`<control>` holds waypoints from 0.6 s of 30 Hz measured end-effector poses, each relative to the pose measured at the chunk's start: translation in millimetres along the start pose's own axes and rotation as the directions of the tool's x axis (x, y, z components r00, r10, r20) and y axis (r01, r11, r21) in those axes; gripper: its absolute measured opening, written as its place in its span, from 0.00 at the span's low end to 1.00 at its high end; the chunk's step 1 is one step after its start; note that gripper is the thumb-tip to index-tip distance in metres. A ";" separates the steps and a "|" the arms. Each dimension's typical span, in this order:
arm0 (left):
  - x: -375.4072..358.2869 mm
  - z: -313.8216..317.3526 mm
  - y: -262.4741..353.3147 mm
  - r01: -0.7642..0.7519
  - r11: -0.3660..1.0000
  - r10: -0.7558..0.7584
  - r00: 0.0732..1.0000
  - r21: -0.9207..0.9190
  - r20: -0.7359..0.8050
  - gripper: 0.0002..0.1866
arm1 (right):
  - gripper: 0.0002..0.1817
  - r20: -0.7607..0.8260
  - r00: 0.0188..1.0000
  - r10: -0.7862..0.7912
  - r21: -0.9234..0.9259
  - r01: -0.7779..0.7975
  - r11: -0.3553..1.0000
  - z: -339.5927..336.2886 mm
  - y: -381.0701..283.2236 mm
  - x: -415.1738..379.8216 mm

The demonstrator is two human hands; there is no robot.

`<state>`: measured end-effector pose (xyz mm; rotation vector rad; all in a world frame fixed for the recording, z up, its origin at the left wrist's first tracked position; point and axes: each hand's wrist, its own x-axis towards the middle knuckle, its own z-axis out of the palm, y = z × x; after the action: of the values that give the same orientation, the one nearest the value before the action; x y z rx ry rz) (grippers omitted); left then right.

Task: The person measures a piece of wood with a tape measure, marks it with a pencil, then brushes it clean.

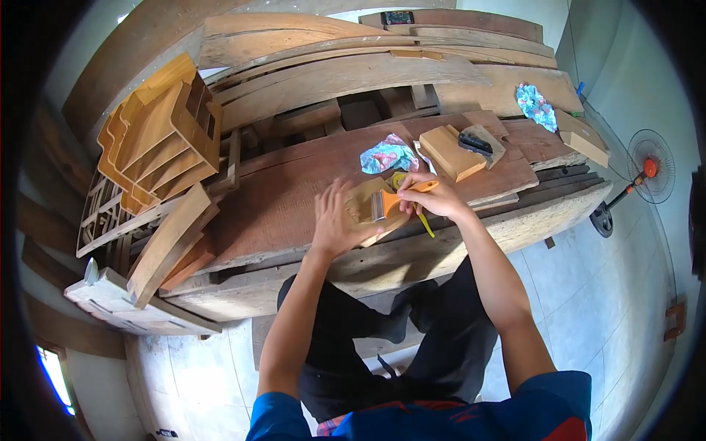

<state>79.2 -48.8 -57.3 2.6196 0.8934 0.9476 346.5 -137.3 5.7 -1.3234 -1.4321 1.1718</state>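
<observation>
A paintbrush (392, 201) with an orange handle is pinched in my right hand (435, 197). Its metal band and bristles point left, over a light wooden piece (360, 198) on the plank. My left hand (334, 219) is at the left end of that piece, fingers stretched out and thumb along its near edge. Under my right hand lies something yellow, partly hidden, with a yellow-green strip (426, 225) hanging toward me. Just beyond the wooden piece is a crumpled blue patterned cloth (388, 154).
A wooden block (451, 153) sits right of the cloth, near a black-handled tool (475, 142). At left stands a wooden tiered organizer (158, 140). Stacked planks (353, 73) line the back, with a second cloth (536, 108) and a small box (583, 137). A fan (650, 167) stands at right.
</observation>
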 end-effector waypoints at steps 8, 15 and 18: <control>-46.4 -22.5 -10.5 0.206 0.976 -0.201 0.977 -0.069 0.065 0.76 | 0.08 0.195 0.980 0.048 -0.072 -0.035 0.997 5.1 -15.2 -9.2; -44.7 -15.3 -1.9 0.150 0.989 -0.150 0.989 0.010 -0.004 0.79 | 0.08 -0.142 0.990 0.012 -0.001 -0.012 1.000 -10.4 10.9 -13.5; -38.0 -24.0 7.8 0.331 0.943 -0.330 0.937 0.010 0.114 0.80 | 0.08 0.044 0.999 0.027 -0.087 -0.023 0.996 -17.0 -9.6 -15.0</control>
<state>44.5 -78.2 -55.1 2.3799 1.2446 0.7044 362.4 -150.8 18.9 -1.3855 -1.5182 1.1742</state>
